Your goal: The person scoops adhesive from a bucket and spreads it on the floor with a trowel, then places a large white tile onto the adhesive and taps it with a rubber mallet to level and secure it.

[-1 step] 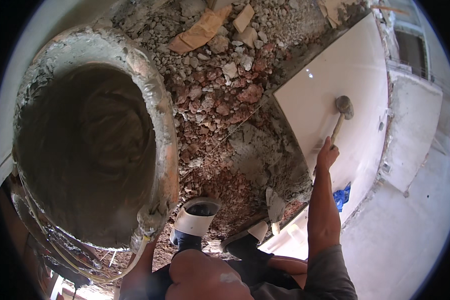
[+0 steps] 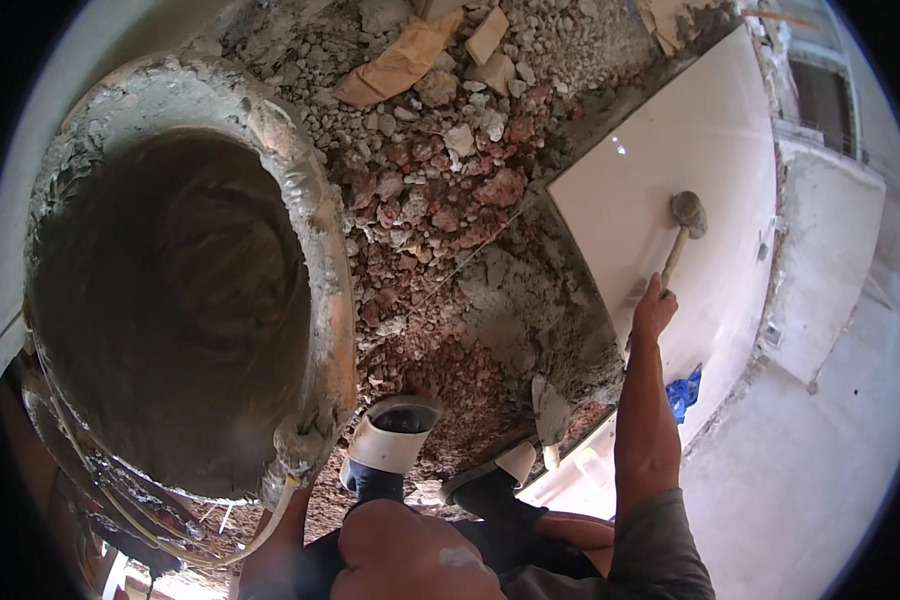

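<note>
My right hand (image 2: 654, 309) is wrapped round the handle of a mallet (image 2: 689, 213). The mallet's dark, rounded head is over a large glossy white tile (image 2: 625, 200) on the right and looks to be touching it. My left forearm (image 2: 288, 520) reaches up beside a big bucket (image 2: 335, 330). The bucket's wall hides the left hand, so its fingers do not show. Wet grey mortar (image 2: 170, 320) fills much of the bucket, and its rim is crusted with dried mortar. A trowel (image 2: 550, 415) lies by the near corner of the tile.
Reddish rubble (image 2: 420, 200) covers the ground between bucket and tile. A string (image 2: 480, 250) runs across it towards the tile. A torn brown paper piece (image 2: 400, 65) lies at the back. Blue plastic (image 2: 683, 395) sits on the tile's near side. My feet in slippers (image 2: 385, 445) stand below.
</note>
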`<state>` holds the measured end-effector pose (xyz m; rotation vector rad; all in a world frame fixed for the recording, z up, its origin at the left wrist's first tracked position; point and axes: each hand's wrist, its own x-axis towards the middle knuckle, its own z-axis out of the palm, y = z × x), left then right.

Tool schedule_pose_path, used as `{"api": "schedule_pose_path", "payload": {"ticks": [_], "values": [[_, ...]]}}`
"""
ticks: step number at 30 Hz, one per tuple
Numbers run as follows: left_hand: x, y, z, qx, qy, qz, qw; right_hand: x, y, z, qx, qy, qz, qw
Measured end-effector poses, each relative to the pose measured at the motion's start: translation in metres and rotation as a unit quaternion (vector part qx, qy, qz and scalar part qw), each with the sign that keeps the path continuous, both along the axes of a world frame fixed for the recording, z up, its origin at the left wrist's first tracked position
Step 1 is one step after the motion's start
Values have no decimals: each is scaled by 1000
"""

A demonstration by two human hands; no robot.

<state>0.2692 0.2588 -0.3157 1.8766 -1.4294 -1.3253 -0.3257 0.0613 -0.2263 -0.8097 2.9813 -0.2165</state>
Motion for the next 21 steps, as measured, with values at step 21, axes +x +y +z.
{"api": "schedule_pose_path", "payload": {"ticks": [21], "values": [[-28,-86,74,-58,-87,-80,991,10,-5,-12,-5,1,-9,1000]]}}
